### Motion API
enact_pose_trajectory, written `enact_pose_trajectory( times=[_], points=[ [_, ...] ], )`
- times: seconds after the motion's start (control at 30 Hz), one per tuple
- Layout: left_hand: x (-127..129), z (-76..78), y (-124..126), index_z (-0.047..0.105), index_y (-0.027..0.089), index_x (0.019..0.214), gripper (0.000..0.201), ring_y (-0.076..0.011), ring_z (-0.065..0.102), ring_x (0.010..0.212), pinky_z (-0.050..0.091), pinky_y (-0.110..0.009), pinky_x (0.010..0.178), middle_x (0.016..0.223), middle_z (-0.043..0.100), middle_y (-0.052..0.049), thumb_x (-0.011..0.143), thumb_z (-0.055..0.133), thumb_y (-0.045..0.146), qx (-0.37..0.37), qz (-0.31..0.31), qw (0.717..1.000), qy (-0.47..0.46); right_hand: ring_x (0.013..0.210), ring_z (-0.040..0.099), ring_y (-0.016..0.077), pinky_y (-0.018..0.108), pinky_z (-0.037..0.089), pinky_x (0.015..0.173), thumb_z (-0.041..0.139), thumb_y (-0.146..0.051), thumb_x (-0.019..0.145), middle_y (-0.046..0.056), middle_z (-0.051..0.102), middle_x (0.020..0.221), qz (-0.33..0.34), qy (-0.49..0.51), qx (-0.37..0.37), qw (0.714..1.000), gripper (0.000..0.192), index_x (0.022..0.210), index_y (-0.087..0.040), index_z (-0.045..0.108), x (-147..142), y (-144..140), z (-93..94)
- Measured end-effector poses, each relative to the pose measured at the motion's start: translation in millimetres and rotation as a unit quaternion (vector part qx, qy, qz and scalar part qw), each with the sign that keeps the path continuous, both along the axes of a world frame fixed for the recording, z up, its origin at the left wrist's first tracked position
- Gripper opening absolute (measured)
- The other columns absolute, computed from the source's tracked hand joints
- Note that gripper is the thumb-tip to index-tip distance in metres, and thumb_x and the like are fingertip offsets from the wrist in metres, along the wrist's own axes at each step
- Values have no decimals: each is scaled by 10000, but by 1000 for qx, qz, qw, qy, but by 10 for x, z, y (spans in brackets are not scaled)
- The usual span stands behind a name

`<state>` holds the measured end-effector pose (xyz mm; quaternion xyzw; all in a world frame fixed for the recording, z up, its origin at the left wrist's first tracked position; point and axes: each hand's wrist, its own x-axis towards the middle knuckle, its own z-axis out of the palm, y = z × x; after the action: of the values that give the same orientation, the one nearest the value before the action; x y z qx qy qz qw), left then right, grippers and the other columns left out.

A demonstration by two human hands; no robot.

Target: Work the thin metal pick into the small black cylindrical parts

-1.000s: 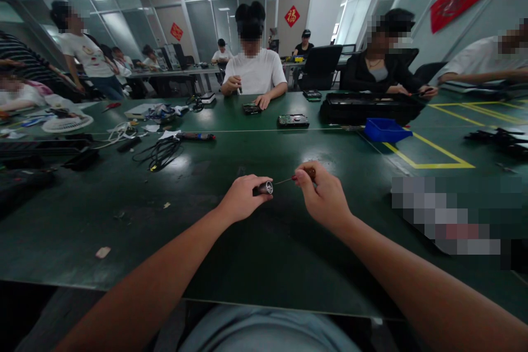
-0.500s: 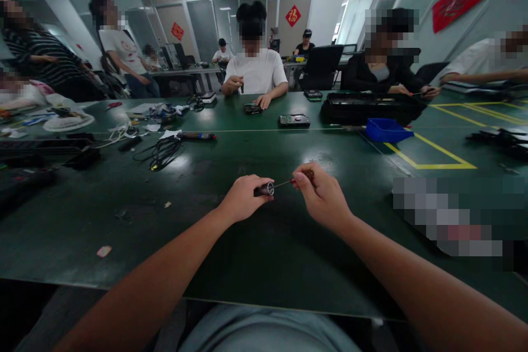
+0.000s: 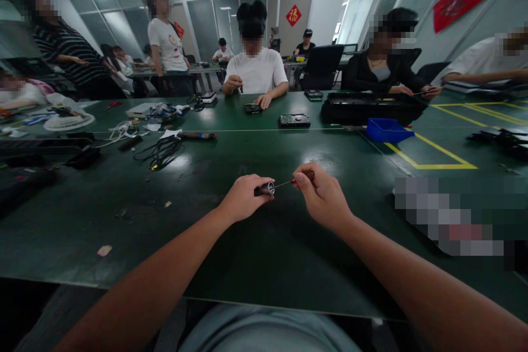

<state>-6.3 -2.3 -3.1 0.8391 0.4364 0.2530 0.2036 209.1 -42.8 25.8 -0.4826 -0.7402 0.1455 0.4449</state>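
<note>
Above the green tabletop [image 3: 173, 253], my left hand [image 3: 243, 198] is closed around a short dark cylinder [image 3: 267, 188]. Its metal-rimmed, hollow-looking end faces right; the rest is hidden by my fingers, and its kind is unclear. My right hand [image 3: 324, 192] grips a screwdriver [image 3: 283, 183] by its brownish handle, with a red collar where the thin shaft begins. The shaft points left, its tip at the cylinder's open end. Whether the tip touches a screw inside cannot be made out.
A coil of black cable [image 3: 163, 151] lies ahead on the left, near a pen-like dark tool [image 3: 198, 136]. A hard drive [image 3: 294, 120] lies farther off. A blue scoop-shaped bin [image 3: 388, 130] stands right, before a long black housing [image 3: 367, 108]. A co-worker [image 3: 258, 71] sits opposite.
My hands, the cylinder and the screwdriver stay almost in the same place. In the background at left, two standing people have shifted to the right.
</note>
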Motion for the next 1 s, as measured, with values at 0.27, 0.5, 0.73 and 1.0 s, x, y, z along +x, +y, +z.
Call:
enact_pose_trajectory(
  times=[0.27,0.5,0.73,1.0],
  points=[
    [-9,-38,25,675,275,1216,410,-213,613,1003,452,-364,940,1051,673,-29,813,755,274,-3,-7,1000,20,677,631,187,308,438,621,441,-321,985,36,663,774,30,-71,-2,997,162,962,-203,550,-3,17,20],
    [-6,-61,35,682,278,1208,400,-220,618,990,460,-358,922,1033,673,-30,815,748,305,-4,-2,999,38,716,642,202,323,441,668,432,-289,985,55,675,803,6,-88,22,996,134,949,-203,528,-13,19,1],
    [-18,-17,19,671,277,1203,370,-223,610,999,455,-380,913,1064,668,-28,837,718,306,-26,25,999,22,694,633,201,319,431,644,438,-307,981,54,666,783,-25,-95,10,995,167,951,-189,552,-18,32,5],
    [8,52,-17,656,218,1097,276,-212,608,974,487,-359,868,1087,660,-42,828,708,252,-48,59,997,-30,689,637,204,323,431,630,436,-354,988,58,672,790,-47,-70,3,996,213,959,-191,571,-3,24,11]
  ],
)
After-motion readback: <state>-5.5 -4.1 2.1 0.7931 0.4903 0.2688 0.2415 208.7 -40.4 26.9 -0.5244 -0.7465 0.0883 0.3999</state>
